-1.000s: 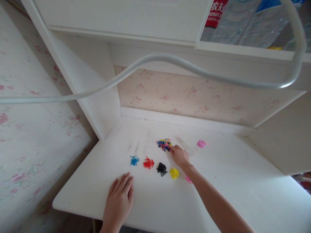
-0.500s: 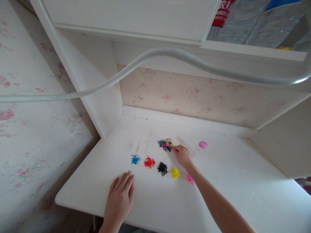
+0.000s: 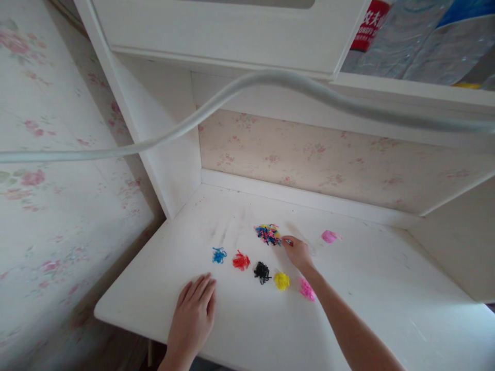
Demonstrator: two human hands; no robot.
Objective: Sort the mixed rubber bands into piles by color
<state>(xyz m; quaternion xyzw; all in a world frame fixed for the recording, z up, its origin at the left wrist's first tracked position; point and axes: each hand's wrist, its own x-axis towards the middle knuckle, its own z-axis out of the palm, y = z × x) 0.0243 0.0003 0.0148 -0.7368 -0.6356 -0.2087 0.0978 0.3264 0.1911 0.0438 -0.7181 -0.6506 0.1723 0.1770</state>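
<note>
A mixed pile of small coloured rubber bands [image 3: 267, 234] lies on the white desk [image 3: 386, 299]. In front of it sit sorted little heaps: blue [image 3: 218, 254], red [image 3: 241, 261], black [image 3: 262, 271], yellow [image 3: 282, 281] and pink [image 3: 307, 289]. My right hand [image 3: 297, 252] reaches to the mixed pile's right edge, fingertips pinched together there on something too small to name. My left hand [image 3: 194, 315] rests flat on the desk near the front edge, fingers stretched out, holding nothing.
A pink cap on a clear bag or bottle [image 3: 329, 236] lies right of the mixed pile. A grey hose [image 3: 270, 82] arcs across the view. Shelf panels [image 3: 170, 154] close in the desk left and right; wrapped bottles [image 3: 417, 41] stand on the upper shelf.
The view has shifted slightly, so everything sits a little right and lower in the picture. My right hand's fingers have drawn closer together at the pile's edge. My left hand has stayed flat.
</note>
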